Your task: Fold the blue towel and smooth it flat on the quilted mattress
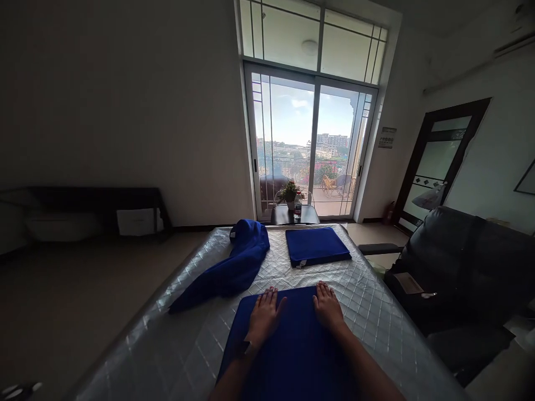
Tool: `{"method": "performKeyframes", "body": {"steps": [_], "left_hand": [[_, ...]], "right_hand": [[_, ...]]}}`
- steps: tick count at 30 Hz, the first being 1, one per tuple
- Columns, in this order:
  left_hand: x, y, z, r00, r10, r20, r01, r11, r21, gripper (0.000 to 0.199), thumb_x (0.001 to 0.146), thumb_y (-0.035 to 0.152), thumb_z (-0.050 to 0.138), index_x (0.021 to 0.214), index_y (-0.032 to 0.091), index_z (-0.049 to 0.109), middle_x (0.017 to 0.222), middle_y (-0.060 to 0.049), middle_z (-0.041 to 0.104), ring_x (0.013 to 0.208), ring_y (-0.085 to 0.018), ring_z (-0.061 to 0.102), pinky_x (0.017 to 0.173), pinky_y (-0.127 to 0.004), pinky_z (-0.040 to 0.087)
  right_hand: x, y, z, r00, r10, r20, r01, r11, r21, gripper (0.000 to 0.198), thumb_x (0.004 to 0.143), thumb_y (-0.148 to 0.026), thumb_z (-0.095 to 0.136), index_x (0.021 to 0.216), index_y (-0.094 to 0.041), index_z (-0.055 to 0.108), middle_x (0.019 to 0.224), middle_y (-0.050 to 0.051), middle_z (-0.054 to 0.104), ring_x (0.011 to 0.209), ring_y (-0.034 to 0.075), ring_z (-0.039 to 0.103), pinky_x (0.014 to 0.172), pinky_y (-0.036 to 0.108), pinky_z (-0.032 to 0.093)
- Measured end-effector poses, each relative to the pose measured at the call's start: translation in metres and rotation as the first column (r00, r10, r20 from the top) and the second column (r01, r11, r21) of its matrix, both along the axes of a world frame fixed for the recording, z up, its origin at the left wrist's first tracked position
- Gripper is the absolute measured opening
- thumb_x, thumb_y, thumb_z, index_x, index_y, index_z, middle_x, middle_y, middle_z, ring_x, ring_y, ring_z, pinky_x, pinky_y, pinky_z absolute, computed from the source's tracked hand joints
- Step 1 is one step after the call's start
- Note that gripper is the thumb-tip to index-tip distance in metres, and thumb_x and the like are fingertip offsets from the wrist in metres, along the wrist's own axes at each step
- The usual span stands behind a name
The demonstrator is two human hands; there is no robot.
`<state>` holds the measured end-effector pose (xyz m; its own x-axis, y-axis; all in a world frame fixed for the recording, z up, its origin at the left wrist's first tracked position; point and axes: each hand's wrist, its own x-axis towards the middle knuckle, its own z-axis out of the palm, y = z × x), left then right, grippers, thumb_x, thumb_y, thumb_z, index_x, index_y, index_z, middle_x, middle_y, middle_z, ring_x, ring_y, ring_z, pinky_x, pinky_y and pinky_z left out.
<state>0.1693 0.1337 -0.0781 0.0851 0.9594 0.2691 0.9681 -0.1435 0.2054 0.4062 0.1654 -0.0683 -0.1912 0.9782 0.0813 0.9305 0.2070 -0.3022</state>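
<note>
Closest up is a flat royal-blue rectangle of cloth (pixel 296 348) on a silver, diamond-quilted cover (pixel 188 348), left hand (pixel 265 316) and right hand (pixel 328 308) laid palm-down and apart near its far edge, fingers stretched out — looks soft and light, so I'd pick it up by the far corners. Beyond, a rumpled royal-blue cloth (pixel 239 268) and a neatly folded royal-blue pad (pixel 317 245) each show a little white tag (pixel 303 263), then a labelled clear bottle (pixel 297 205) — can't read any of it.
</note>
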Motion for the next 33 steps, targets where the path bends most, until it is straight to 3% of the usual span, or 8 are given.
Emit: {"method": "performKeyframes", "body": {"steps": [5,12,17,20,25,28,30,33], "left_hand": [[-0.057,-0.011,-0.003,0.986,0.164,-0.011,-0.164,0.986,-0.036,0.069,0.096,0.054,0.023,0.145,0.010,0.045,0.154,-0.017,0.046,0.147,-0.031,0.033,0.117,-0.049,0.029],[-0.056,-0.017,-0.003,0.986,0.163,-0.022,-0.163,0.986,-0.017,0.072,0.097,0.052,0.027,0.145,0.002,0.043,0.153,-0.022,0.045,0.147,-0.033,0.033,0.115,-0.047,0.031],[-0.053,-0.014,0.007,0.974,0.221,-0.051,-0.224,0.972,-0.077,0.076,0.095,0.056,0.021,0.145,0.003,0.043,0.155,-0.020,0.042,0.148,-0.033,0.031,0.119,-0.049,0.026],[-0.025,-0.010,0.018,0.980,0.195,-0.029,-0.197,0.976,-0.089,0.077,0.096,0.056,0.017,0.145,0.002,0.043,0.156,-0.021,0.042,0.148,-0.035,0.030,0.120,-0.053,0.025],[0.074,-0.013,0.023,0.992,-0.106,0.065,0.112,0.990,-0.085,0.074,0.096,0.056,0.017,0.149,0.008,0.038,0.159,-0.015,0.039,0.150,-0.027,0.029,0.124,-0.044,0.028],[0.116,-0.018,0.019,0.972,-0.199,0.128,0.210,0.974,-0.085,0.072,0.096,0.057,0.016,0.151,0.014,0.035,0.159,-0.011,0.038,0.150,-0.024,0.028,0.124,-0.043,0.029],[0.122,-0.020,0.015,0.970,-0.196,0.141,0.210,0.973,-0.093,0.072,0.096,0.057,0.016,0.152,0.016,0.035,0.159,-0.010,0.038,0.150,-0.024,0.028,0.125,-0.045,0.029],[0.102,-0.021,0.009,0.976,-0.171,0.135,0.185,0.977,-0.103,0.070,0.097,0.057,0.019,0.151,0.016,0.036,0.160,-0.009,0.037,0.150,-0.025,0.027,0.124,-0.048,0.027]], "right_hand": [[-0.002,-0.001,0.002,1.000,-0.007,0.000,0.007,1.000,-0.014,0.065,0.096,-0.039,0.023,0.154,-0.010,0.024,0.164,0.011,0.024,0.153,0.020,0.016,0.124,0.041,0.013],[0.000,-0.013,0.010,1.000,-0.003,-0.002,0.003,1.000,-0.005,0.066,0.097,-0.041,0.017,0.155,-0.011,0.020,0.165,0.009,0.020,0.153,0.019,0.011,0.124,0.039,0.011],[0.003,-0.022,0.006,1.000,-0.009,-0.008,0.009,1.000,-0.024,0.067,0.096,-0.044,0.020,0.155,-0.013,0.023,0.165,0.007,0.021,0.153,0.019,0.014,0.124,0.039,0.013],[0.003,-0.023,0.004,0.999,-0.017,-0.027,0.016,0.999,-0.033,0.067,0.096,-0.043,0.021,0.156,-0.014,0.022,0.165,0.007,0.020,0.153,0.019,0.014,0.124,0.040,0.013],[0.005,-0.022,0.002,1.000,-0.003,-0.026,0.002,1.000,-0.029,0.067,0.095,-0.041,0.021,0.155,-0.012,0.022,0.165,0.008,0.020,0.153,0.020,0.013,0.124,0.041,0.013],[0.007,-0.022,0.000,1.000,0.023,-0.002,-0.023,1.000,-0.020,0.065,0.095,-0.034,0.022,0.155,-0.011,0.022,0.165,0.008,0.020,0.153,0.019,0.013,0.125,0.038,0.012],[0.008,-0.021,-0.001,1.000,0.023,0.004,-0.023,1.000,-0.020,0.064,0.095,-0.034,0.023,0.155,-0.012,0.022,0.165,0.007,0.020,0.153,0.019,0.013,0.125,0.038,0.013],[0.006,-0.021,0.002,1.000,0.005,-0.009,-0.005,1.000,-0.021,0.066,0.095,-0.039,0.023,0.155,-0.013,0.022,0.165,0.008,0.021,0.153,0.019,0.013,0.124,0.039,0.014]]}}
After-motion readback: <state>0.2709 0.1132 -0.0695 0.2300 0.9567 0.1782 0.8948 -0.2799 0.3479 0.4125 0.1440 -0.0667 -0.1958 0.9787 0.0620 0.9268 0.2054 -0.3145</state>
